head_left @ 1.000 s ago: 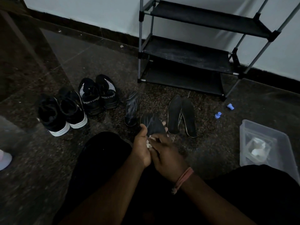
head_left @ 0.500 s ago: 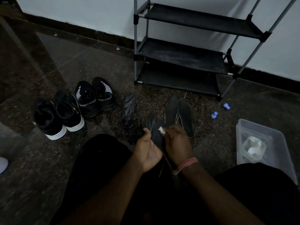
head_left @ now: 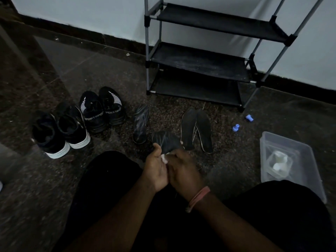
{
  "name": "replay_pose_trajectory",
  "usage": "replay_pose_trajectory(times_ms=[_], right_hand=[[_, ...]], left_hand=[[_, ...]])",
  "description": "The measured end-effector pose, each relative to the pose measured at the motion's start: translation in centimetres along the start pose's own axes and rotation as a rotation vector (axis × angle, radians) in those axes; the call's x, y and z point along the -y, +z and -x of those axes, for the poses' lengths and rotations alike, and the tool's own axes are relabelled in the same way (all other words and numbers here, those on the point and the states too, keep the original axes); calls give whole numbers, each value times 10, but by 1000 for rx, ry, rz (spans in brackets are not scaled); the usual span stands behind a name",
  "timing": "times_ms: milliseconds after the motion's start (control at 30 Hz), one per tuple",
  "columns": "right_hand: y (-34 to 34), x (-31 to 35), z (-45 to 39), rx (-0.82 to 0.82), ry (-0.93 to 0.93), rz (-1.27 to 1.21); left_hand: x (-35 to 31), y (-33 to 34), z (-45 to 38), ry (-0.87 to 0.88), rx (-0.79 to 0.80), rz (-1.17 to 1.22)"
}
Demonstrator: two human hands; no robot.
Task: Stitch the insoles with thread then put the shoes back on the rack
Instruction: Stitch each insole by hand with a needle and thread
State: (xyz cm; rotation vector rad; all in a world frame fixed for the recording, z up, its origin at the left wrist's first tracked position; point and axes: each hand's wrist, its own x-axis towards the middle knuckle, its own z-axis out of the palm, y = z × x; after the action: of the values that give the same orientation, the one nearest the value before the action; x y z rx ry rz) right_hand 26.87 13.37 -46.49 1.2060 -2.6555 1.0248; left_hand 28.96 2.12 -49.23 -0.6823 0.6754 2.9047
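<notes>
Head camera: a black 3-shelf rack (head_left: pixel 200 62) stands at the wall, 4 shoes (head_left: pixel 76 122) left on the floor; left hand (head_left: pixel 156 170) and right hand (head_left: pixel 183 171) both grip 1 dark insole (head_left: pixel 166 141) above the lap.

Between the person's hands and the rack (head_left: pixel 200 62), the straight way across the floor (head_left: pixel 272 110) is blocked by a pair of insoles (head_left: pixel 196 130) lying side by side, with a single insole (head_left: pixel 141 122) just left of them. Further left, two pairs of shoes (head_left: pixel 81 120) crowd the floor. On the right, two small blue caps (head_left: pixel 236 127) and a clear plastic box (head_left: pixel 283 142) leave an open strip of floor up to the rack's right leg.
</notes>
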Motion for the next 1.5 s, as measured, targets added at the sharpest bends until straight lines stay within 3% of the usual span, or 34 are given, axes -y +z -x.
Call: replay_pose_trajectory(times_ms=[133,333,467,633,767,933,1067,1267,1400,1500], right_hand=[[-7,-29,-18,-146,114,98],[2,-5,4,54,-2,60],[-5,-27,-15,-121,126,154],[-3,-4,3,22,-28,59],[-19,-24,-14,-139,113,232],[-9,-2,5,3,-75,97],[-19,-23,-12,-151,103,185],[-13,-4,6,-52,-75,87],[-20,-28,-11,-211,151,159],[-14,-14,-2,-104,3,72]], left_hand=[[3,8,2,12,-17,45],[-1,0,1,-16,-13,-9],[4,4,1,-16,-24,38],[-2,-1,2,-14,-12,-5],[5,7,3,-23,30,18],[-1,-2,2,-34,14,11],[5,5,2,-24,25,22],[-1,-1,1,-43,1,-7],[7,6,4,-53,54,28],[4,-2,2,-58,43,-3]])
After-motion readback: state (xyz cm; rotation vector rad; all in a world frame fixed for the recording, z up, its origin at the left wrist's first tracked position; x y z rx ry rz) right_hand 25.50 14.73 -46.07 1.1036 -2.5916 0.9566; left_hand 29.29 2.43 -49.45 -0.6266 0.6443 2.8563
